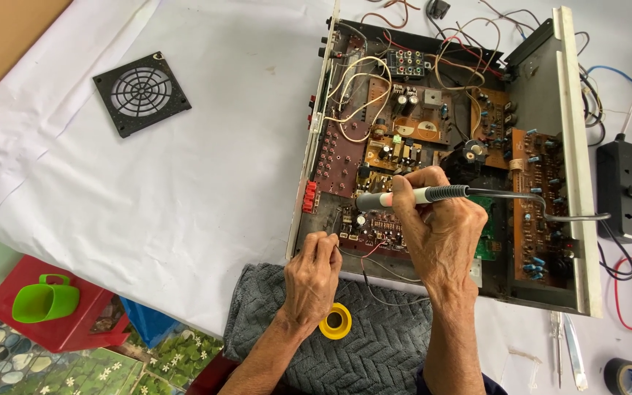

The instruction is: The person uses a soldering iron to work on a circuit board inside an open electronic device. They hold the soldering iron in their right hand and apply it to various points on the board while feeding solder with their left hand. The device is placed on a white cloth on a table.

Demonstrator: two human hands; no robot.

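An opened metal chassis (570, 146) lies on the white-covered table, packed with brown circuit boards (404, 132) and loose wires. My right hand (440, 230) grips a soldering iron (418, 195) by its grey handle, tip pointing left toward a small board (378, 225) at the chassis front. My left hand (312, 278) is pinched at the chassis front edge, holding what looks like a thin strand of solder wire near the iron's tip. A small yellow spool (336, 321) sits on the grey towel (374, 344) just below my left hand.
A black fan grille (141, 93) lies at the upper left. A black power strip (621, 186) with cables sits right of the chassis. Tweezers (566, 358) and a black tape roll (625, 377) lie at the lower right. A green cup (44, 298) rests on a red stool (67, 329).
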